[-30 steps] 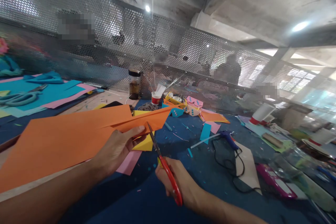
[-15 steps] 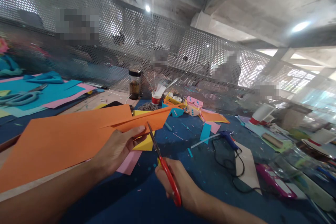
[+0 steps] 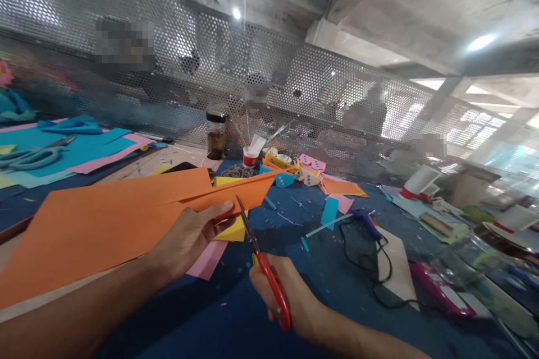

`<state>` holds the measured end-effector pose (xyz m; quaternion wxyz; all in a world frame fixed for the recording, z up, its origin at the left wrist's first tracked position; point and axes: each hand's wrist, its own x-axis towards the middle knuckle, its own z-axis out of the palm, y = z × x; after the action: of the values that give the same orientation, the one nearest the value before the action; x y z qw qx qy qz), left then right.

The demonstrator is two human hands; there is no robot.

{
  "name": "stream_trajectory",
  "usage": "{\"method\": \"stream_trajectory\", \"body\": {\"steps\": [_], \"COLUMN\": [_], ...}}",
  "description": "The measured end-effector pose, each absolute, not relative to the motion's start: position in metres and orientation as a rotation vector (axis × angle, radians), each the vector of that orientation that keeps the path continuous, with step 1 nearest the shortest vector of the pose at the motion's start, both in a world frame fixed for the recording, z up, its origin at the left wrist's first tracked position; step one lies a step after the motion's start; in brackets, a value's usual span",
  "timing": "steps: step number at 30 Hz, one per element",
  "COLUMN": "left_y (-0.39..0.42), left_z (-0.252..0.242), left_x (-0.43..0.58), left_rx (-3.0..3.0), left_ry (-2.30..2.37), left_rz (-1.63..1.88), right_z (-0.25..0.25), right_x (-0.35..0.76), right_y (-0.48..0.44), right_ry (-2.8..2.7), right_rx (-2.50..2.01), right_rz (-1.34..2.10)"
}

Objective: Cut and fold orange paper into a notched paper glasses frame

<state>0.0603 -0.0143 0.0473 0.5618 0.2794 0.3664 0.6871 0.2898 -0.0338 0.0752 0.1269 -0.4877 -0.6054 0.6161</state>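
My left hand point(image 3: 191, 235) pinches a large folded orange paper sheet point(image 3: 101, 219) near its narrow right end, thumb on top, and holds it above the table. In my right hand point(image 3: 290, 294) are red-handled scissors point(image 3: 265, 269), fingers closed round the handles. The blade tips meet the lower edge of the orange paper just right of my left thumb. A yellow scrap point(image 3: 233, 230) and a pink sheet point(image 3: 208, 258) lie under the orange paper.
A blue glue gun point(image 3: 366, 221) with a black cord lies to the right. At the back stand a brown jar point(image 3: 216, 134), a red-rimmed cup point(image 3: 250, 157) and coloured paper cutouts point(image 3: 311, 171). Teal scissors point(image 3: 29, 157) rest on blue paper at left. A perforated metal screen point(image 3: 295, 90) bounds the table.
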Motion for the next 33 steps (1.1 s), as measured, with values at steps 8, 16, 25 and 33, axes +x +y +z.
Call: {"method": "stream_trajectory", "body": {"steps": [8,16,25,33], "left_y": [-0.012,-0.01,-0.007,-0.008], "left_z": [0.044,0.041,0.041,0.042], "left_x": [0.056,0.053,0.051,0.05], "left_rx": [0.654,0.639,0.609,0.608], "left_ry": [0.847,0.837,0.837,0.822], "left_rz": [1.599,1.593,1.592,1.583], "right_z": [0.056,0.06,0.039,0.046], "right_x": [0.296,0.296,0.302,0.301], "right_y": [-0.029,-0.028,-0.023,-0.024], "right_ry": [-1.83,-1.915,-1.968,-1.914], "right_rx": [-1.299,-1.267,-1.063,-1.023], "right_rz": [1.776,1.771,1.769,1.821]}}
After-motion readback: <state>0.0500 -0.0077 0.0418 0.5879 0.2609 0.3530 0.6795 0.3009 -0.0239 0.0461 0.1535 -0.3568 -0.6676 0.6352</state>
